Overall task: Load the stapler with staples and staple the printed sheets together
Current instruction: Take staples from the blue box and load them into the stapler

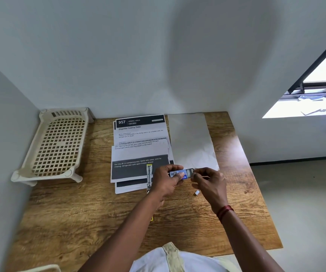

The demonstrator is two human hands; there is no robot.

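While both hands work above the wooden table (79, 222), the left hand (165, 181) pinches one end of a small staple box (181, 173), blue-and-white print showing, fingers closed on it. Right hand (209, 182) grips the box's other end, thumb and forefinger pressed together on the dark end; can't tell if that is a flap or the inner tray. Box is held in the air, just over the near right corner of the printed sheets (138, 146).

Stapler (149, 177) lies opened out flat on the sheets' near right edge, metal channel up, running near-to-far; its near part is hidden under the left wrist. A yellow bit (151, 218) shows below the left forearm, likely the stapler's near end, can't confirm.

Sheets are a loosely fanned stack, edges not squared, top edge nearly touching the back wall. Blank white sheet (191, 142) lies just right of the stack, its near corner under the hands. Small white scrap (196, 192) lies on bare wood below the right hand.

Cream plastic rack (60, 144) stands at the far left corner against both walls, well apart from the sheets. Open wood: a strip between rack and stack, the whole near left area, and the right strip up to the table edge.
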